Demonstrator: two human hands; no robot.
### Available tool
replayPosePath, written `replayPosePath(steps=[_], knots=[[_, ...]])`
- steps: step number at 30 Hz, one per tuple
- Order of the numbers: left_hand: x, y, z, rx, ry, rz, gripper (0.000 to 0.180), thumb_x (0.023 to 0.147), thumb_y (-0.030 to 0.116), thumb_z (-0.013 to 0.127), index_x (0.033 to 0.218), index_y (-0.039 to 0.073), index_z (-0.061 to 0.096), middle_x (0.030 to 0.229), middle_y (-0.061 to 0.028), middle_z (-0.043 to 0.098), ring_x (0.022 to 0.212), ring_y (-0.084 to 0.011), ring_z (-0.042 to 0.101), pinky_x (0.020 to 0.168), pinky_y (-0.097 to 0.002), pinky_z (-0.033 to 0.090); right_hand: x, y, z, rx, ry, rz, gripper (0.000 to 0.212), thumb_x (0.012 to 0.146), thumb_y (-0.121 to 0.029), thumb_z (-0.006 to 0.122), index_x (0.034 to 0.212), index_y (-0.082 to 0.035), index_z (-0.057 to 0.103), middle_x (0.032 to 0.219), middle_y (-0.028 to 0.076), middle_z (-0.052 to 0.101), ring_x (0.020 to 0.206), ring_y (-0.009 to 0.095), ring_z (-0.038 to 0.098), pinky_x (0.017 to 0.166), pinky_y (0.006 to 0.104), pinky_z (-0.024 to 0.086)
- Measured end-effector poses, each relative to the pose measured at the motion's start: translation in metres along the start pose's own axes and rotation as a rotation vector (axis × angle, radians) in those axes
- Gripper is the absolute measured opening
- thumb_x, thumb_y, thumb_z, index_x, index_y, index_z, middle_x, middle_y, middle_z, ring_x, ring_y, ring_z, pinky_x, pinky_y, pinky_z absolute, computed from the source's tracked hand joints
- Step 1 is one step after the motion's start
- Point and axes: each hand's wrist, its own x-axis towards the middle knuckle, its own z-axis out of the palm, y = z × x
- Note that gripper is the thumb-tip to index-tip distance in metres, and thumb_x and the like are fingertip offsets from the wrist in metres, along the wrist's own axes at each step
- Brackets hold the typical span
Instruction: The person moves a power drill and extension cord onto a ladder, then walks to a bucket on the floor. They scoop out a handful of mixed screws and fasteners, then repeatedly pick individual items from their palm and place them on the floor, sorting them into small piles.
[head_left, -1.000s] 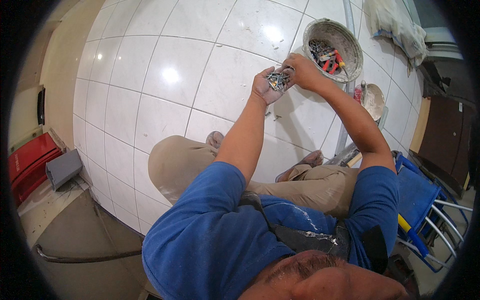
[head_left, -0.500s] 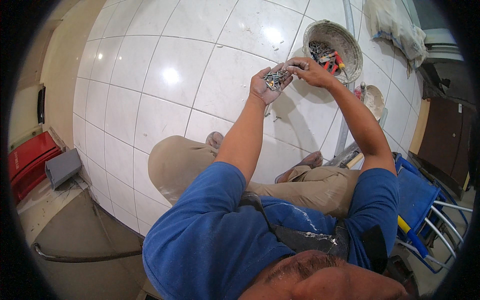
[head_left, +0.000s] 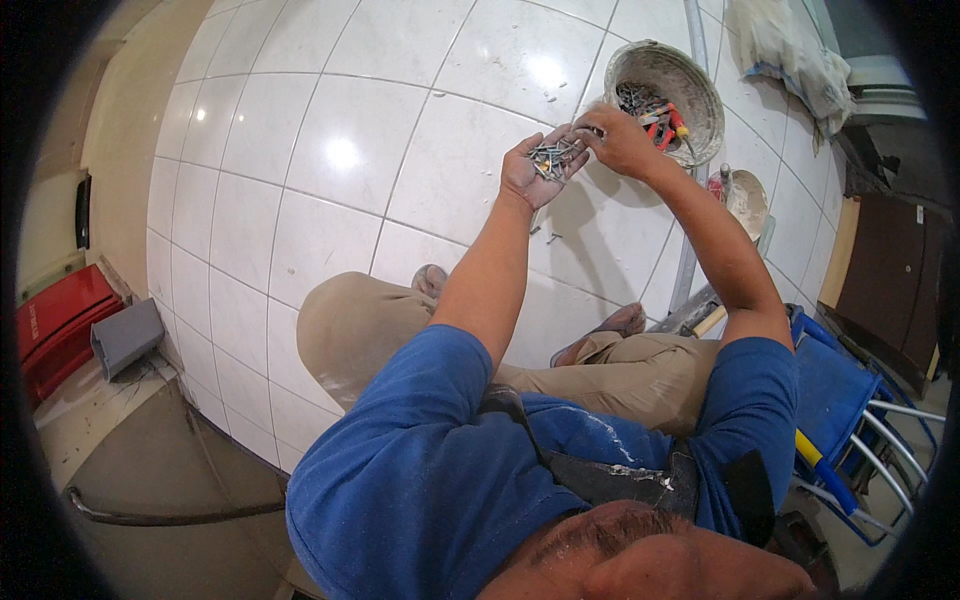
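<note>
My left hand [head_left: 519,181] is palm up and cupped, holding a heap of metal screws [head_left: 550,160] with a small yellowish piece among them. Right beside its fingertips is my right hand [head_left: 622,146], its fingers curled in. Whatever those fingers pinch is hidden or too small to make out. Just beyond the right hand stands a plaster-stained bucket [head_left: 708,100]. Inside it lie many more screws [head_left: 632,98] and a red-handled hand tool [head_left: 676,122]. A couple of loose screws [head_left: 553,238] rest on the tiles below my left hand.
White floor tiles [head_left: 330,230] spread around me, with small crumbs on them. A long metal strip [head_left: 686,270] runs past the bucket, near a round plaster-smeared dish [head_left: 750,205]. A blue folding chair [head_left: 838,385] is at right, a whitish sack [head_left: 785,50] far right, a red case [head_left: 65,325] left.
My right hand has shifted slightly and its fingers have curled in more beside the left fingertips. My left hand still holds the screws in nearly the same place.
</note>
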Motion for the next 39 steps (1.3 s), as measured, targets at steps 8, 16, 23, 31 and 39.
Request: replayPosePath(steps=[8, 16, 23, 31, 39], knots=[[0.009, 0.004, -0.014, -0.117, -0.090, -0.038, 0.050, 0.100, 0.025, 0.036, 0.138, -0.007, 0.044, 0.126, -0.0256, 0.057, 0.115, -0.0370, 0.058, 0.108, -0.0506, 0.043, -0.006, -0.021, 0.004, -0.073, 0.002, 0.038, 0.019, 0.088, -0.024, 0.065, 0.103, -0.014, 0.072, 0.098, 0.011, 0.063, 0.094, 0.031, 0.064, 0.081, 0.0442, 0.052], [0.009, -0.002, 0.000, 0.174, -0.063, 0.025, 0.056, 0.101, 0.030, 0.029, 0.143, -0.006, 0.039, 0.147, -0.0212, 0.046, 0.135, -0.0337, 0.044, 0.118, -0.0450, 0.030, -0.001, -0.039, 0.029, -0.121, -0.080, -0.005, 0.019, 0.086, -0.021, 0.065, 0.097, -0.007, 0.070, 0.101, 0.013, 0.064, 0.094, 0.034, 0.065, 0.082, 0.0437, 0.053], [0.008, -0.008, 0.019, 0.226, -0.079, 0.066, 0.056, 0.100, 0.027, 0.028, 0.145, -0.006, 0.038, 0.149, -0.0206, 0.045, 0.136, -0.0340, 0.043, 0.118, -0.0452, 0.030, 0.004, -0.050, 0.035, -0.122, -0.030, 0.189, 0.027, 0.083, -0.025, 0.065, 0.091, 0.002, 0.067, 0.096, 0.024, 0.066, 0.085, 0.042, 0.068, 0.075, 0.0494, 0.055], [0.011, -0.010, 0.015, 0.210, -0.040, 0.082, 0.057, 0.099, 0.026, 0.028, 0.145, -0.006, 0.037, 0.151, -0.0201, 0.043, 0.137, -0.0352, 0.042, 0.118, -0.0462, 0.029, 0.012, -0.046, 0.048, 0.011, 0.014, 0.453, 0.021, 0.076, -0.027, 0.073, 0.079, -0.006, 0.074, 0.082, 0.020, 0.071, 0.081, 0.037, 0.069, 0.077, 0.0443, 0.054], [0.008, -0.005, 0.017, 0.128, -0.056, 0.131, 0.060, 0.097, 0.026, 0.034, 0.148, -0.005, 0.032, 0.153, -0.0198, 0.039, 0.140, -0.0335, 0.040, 0.119, -0.0461, 0.027, 0.005, -0.036, 0.040, 0.277, 0.017, 0.281, 0.027, 0.079, -0.030, 0.072, 0.092, -0.006, 0.076, 0.090, 0.018, 0.073, 0.085, 0.033, 0.070, 0.081, 0.0414, 0.054]])
